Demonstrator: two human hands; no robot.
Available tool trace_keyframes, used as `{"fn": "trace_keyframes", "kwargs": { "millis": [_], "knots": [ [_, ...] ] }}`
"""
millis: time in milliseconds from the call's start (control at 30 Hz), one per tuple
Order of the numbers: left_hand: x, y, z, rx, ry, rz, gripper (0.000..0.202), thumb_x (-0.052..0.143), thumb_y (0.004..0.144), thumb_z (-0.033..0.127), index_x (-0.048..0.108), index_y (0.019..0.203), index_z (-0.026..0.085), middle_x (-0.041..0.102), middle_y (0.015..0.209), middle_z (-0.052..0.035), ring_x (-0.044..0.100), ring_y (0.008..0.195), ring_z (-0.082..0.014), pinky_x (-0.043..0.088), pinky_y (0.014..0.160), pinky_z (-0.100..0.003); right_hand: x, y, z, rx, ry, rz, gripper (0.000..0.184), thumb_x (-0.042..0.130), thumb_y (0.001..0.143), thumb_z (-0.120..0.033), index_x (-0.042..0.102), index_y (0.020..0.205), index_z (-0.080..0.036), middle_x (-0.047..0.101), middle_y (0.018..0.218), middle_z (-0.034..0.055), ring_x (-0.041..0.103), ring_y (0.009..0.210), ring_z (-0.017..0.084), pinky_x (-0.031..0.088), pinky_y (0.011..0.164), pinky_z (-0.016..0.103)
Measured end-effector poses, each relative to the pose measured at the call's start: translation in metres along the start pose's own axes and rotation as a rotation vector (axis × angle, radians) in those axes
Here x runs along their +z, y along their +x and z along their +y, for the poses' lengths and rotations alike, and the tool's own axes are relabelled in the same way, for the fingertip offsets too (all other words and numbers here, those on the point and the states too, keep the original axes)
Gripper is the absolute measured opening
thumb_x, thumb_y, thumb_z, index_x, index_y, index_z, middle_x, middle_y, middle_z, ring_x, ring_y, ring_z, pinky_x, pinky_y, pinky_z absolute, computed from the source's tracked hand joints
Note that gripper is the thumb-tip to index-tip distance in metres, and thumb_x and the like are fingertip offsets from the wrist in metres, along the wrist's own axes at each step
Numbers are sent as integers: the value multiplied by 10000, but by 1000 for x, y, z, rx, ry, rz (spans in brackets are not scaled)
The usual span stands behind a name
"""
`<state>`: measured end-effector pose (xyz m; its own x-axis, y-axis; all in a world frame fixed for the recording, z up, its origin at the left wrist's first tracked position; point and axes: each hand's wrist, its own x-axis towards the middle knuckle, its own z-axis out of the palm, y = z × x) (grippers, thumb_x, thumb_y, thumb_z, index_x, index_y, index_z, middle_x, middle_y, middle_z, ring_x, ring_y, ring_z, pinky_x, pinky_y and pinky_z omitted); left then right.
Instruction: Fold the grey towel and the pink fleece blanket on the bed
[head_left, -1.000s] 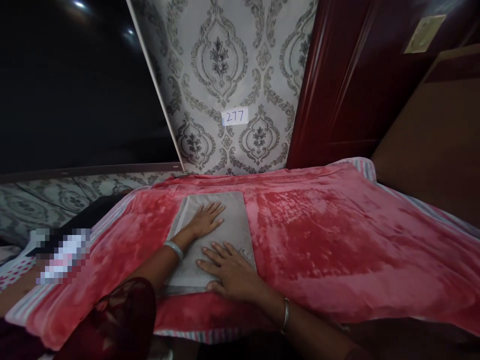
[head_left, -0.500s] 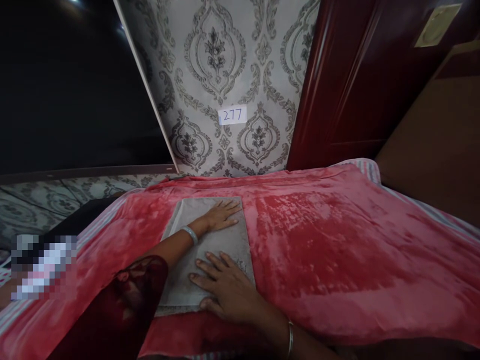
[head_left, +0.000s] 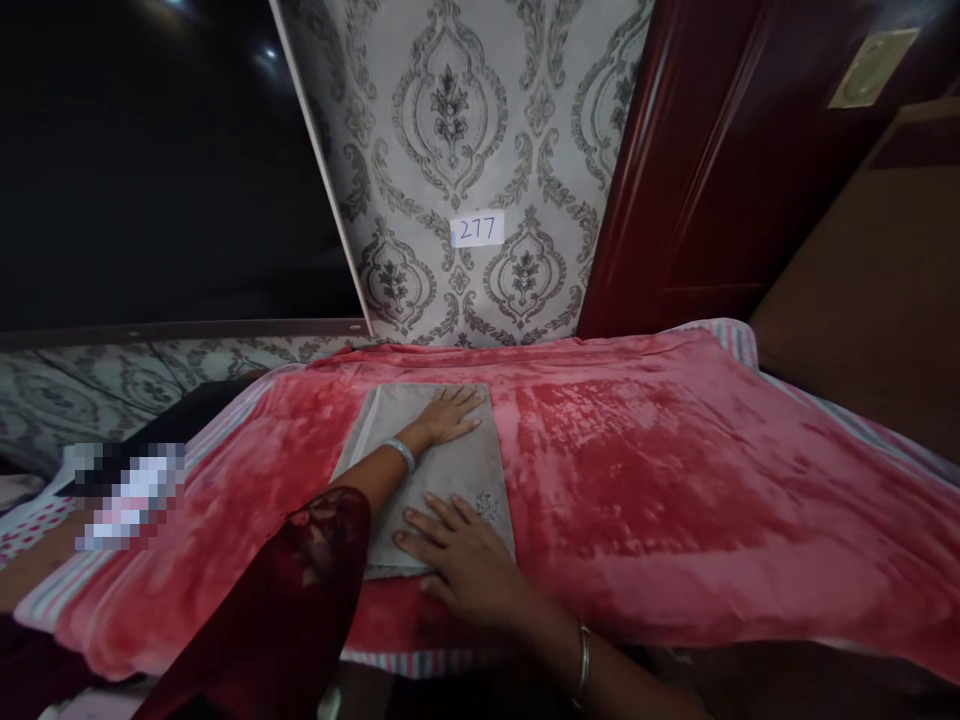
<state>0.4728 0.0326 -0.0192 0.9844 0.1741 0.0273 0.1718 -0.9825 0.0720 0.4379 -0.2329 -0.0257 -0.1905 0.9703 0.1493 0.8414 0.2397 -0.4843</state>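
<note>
A folded grey cloth (head_left: 442, 470), soft like a towel, lies on a red plush blanket (head_left: 637, 470). My left hand (head_left: 450, 413) rests flat on the cloth's far right part, fingers stretched out and spread. Nearer to me, my right hand (head_left: 465, 555) lies palm down on the cloth's near right part, its fingers apart. A small dark motif (head_left: 486, 507) shows on the cloth just beyond my right hand. Neither hand grips anything. My left forearm covers part of the cloth's left side.
Behind the blanket stands a patterned wall with a paper label (head_left: 478, 229) reading 277. A large black screen (head_left: 150, 180) is at the left. A dark red wooden panel (head_left: 697, 150) and a brown board (head_left: 877, 260) rise at the right. Another person's arm (head_left: 37, 560) shows at left.
The view has shifted slightly, showing more of the blanket's near edge. Both hands remain flat on the grey cloth, and more of the motif beside my right hand now shows.
</note>
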Motion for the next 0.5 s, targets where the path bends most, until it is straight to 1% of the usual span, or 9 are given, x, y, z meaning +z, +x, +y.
{"fn": "trace_keyframes", "kwargs": {
  "millis": [133, 233, 267, 333, 433, 500],
  "knots": [
    [-8, -3, 5, -61, -50, -58, 698, 347, 990, 587, 300, 1598, 248, 172, 1695, -122, 131, 1565, -332, 64, 1235, -581, 8, -15, -7, 4, -43, -10, 627, 503, 1026, -431, 282, 1607, -347, 244, 1677, -40, 53, 1568, 202, 44, 1281, 483],
    [-12, -21, 8, -90, -79, -83, 675, 292, 1005, 587, 323, 1589, 251, 201, 1688, -121, 159, 1562, -318, 116, 1232, -569, 14, -23, -7, -2, -71, -18, 666, 503, 1021, -440, 247, 1621, -306, 216, 1685, -17, 31, 1569, 188, 32, 1282, 478],
    [-13, -32, 8, -85, -86, -85, 670, 293, 1004, 595, 328, 1587, 265, 211, 1685, -114, 169, 1560, -313, 131, 1230, -568, 15, -24, -6, -5, -78, -21, 673, 504, 1019, -445, 245, 1622, -294, 211, 1687, -7, 29, 1569, 184, 33, 1281, 478],
    [-11, -62, 8, -72, -96, -72, 688, 343, 987, 624, 324, 1587, 288, 211, 1685, -104, 163, 1562, -313, 130, 1233, -573, 17, -26, -5, -14, -92, -25, 683, 509, 1014, -453, 251, 1622, -278, 206, 1688, 9, 25, 1569, 183, 36, 1281, 479],
    [-5, -121, 10, -65, -82, -24, 736, 407, 968, 636, 300, 1599, 272, 190, 1688, -116, 120, 1567, -333, 93, 1239, -590, 19, -29, -4, -19, -94, -19, 689, 519, 1006, -474, 273, 1616, -269, 199, 1690, 17, 30, 1570, 192, 29, 1278, 484],
    [-1, -160, 16, -84, -70, -8, 743, 420, 968, 630, 303, 1599, 257, 176, 1690, -125, 99, 1566, -350, 99, 1238, -602, 18, -31, -5, -27, -80, -12, 696, 531, 997, -491, 293, 1610, -264, 212, 1686, 22, 56, 1569, 208, 33, 1275, 495]
  ]
}}
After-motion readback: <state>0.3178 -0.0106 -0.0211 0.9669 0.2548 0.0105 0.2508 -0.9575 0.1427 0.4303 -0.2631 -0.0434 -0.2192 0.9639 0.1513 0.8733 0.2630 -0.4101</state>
